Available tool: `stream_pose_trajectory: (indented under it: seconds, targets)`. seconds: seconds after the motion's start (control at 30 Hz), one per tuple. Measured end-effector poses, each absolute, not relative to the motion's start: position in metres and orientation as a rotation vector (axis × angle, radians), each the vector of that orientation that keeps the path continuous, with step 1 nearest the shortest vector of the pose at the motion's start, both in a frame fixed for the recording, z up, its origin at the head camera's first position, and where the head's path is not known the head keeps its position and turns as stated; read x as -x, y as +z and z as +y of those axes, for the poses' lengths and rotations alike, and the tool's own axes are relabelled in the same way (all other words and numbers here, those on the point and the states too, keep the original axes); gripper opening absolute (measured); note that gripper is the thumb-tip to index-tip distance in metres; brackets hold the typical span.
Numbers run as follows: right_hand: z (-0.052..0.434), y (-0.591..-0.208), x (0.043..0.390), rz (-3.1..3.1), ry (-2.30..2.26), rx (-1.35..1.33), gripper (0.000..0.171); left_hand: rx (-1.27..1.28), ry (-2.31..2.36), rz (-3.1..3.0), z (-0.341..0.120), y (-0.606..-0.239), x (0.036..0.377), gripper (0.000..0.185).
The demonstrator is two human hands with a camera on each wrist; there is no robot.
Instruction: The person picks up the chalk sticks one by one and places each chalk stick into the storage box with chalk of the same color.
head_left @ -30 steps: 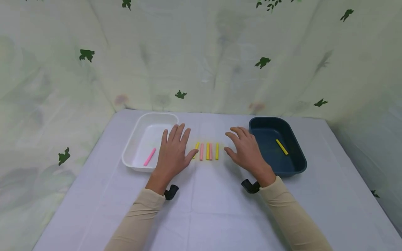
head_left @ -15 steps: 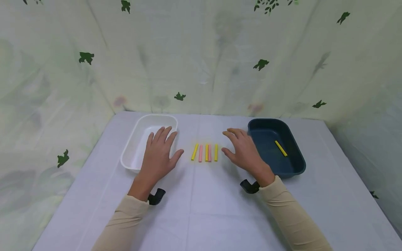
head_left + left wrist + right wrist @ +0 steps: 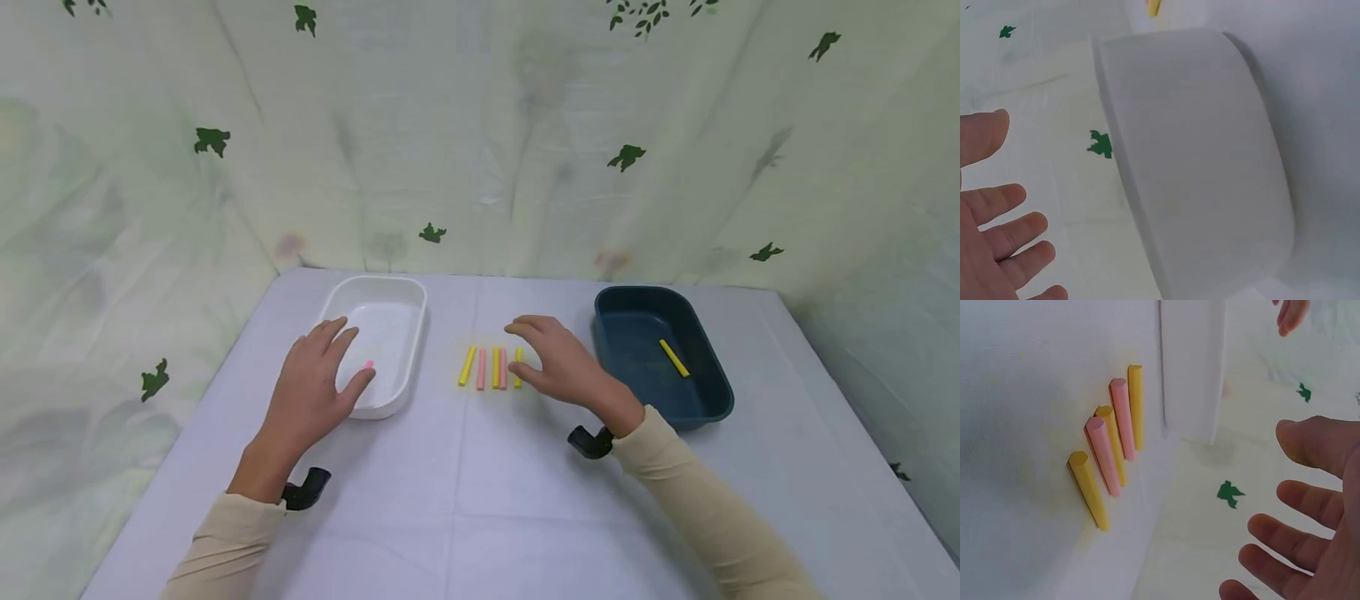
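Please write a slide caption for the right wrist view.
Right hand open beside five chalk sticks, three yellow, two pink.

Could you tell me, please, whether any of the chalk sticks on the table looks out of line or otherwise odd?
Only slightly: in the row of five sticks, the leftmost yellow stick lies tilted, its far end leaning right, while the other four lie close together and parallel. No stick looks broken. The right hand hovers open beside the row.

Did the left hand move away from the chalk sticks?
Yes. The left hand slid left and toward the person, from beside the row of chalk sticks to the near left corner of the white tray.
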State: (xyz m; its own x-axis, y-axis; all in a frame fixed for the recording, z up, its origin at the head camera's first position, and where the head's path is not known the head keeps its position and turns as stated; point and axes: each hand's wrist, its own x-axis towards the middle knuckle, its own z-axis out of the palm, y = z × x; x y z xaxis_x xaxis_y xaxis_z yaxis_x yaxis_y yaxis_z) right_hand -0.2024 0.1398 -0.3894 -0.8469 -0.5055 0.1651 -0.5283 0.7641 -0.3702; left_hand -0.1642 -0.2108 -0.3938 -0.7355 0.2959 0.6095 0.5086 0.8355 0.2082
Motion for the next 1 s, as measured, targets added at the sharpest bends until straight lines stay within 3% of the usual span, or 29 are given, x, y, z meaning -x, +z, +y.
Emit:
stream_pose_trajectory:
  seconds: [0.47, 1.0]
  targets:
    - [0.12, -0.383, 0.211, -2.992, 0.733, -1.076, 0.053, 0.189, -0.835, -2.833, -0.281, -0.41, 0.152, 0.068]
    - [0.115, -0.387, 0.228, -3.121, 0.784, -1.079, 0.055, -0.012, -1.289, -2.964, -0.29, -0.433, 0.152, 0.084]
